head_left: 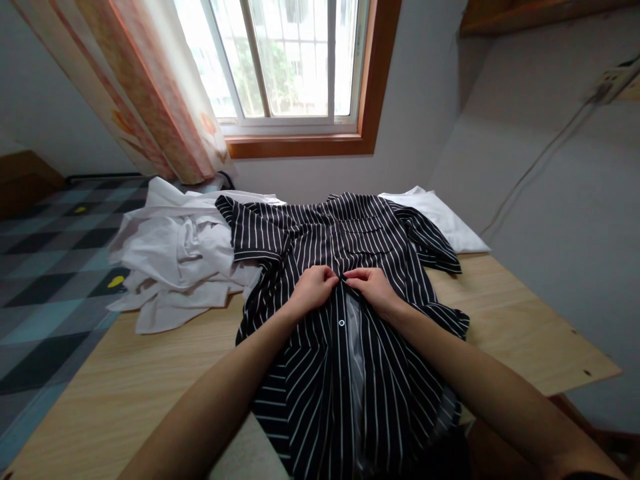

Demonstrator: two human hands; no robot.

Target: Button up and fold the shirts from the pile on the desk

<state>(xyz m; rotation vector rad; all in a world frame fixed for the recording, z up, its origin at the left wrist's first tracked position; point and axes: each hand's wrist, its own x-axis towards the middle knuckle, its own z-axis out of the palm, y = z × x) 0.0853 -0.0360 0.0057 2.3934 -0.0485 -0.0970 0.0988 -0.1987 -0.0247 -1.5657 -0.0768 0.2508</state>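
A black shirt with thin white stripes (pixel 320 233) lies face up along the wooden table (pixel 525 320), collar towards the window. My left hand (pixel 313 288) and my right hand (pixel 373 287) meet at the middle of its front opening. Both pinch the two edges of the placket together, fingertips almost touching. A white button (pixel 341 323) shows just below them on the left edge. Under that the front gapes and a pale lining shows. The shirt's lower part hangs over the near table edge between my forearms.
A heap of crumpled white clothes (pixel 180 260) lies on the table's left. A folded white garment (pixel 440 217) sits at the back right by the wall. A curtain (pixel 160 87) hangs beside the window. A checked floor (pixel 50 267) runs along the left.
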